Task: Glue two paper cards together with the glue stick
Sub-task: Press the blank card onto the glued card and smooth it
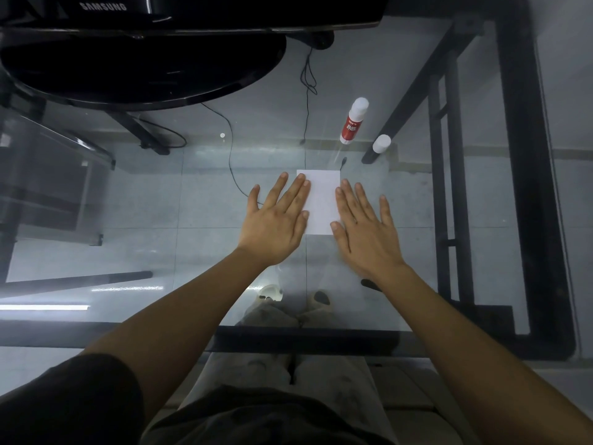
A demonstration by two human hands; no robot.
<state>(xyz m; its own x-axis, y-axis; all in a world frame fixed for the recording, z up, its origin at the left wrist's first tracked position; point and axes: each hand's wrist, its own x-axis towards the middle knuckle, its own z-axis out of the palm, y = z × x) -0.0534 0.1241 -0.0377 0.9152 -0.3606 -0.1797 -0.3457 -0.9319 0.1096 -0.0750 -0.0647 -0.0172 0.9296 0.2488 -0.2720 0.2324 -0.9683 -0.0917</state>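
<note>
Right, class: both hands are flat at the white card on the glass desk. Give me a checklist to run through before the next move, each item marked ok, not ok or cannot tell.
1. White card lies flat on the glass desk: ok.
2. Left hand and right hand empty, palms down, fingers on the card's side edges: ok.
3. Two cards stacked and aligned: cannot tell, only one white face shows.
4. Glue already applied: cannot tell.
5. Glue stick within view, standing beyond the card: ok.
6. Glue stick capped: not ok, a loose white cap stands beside it.
</note>
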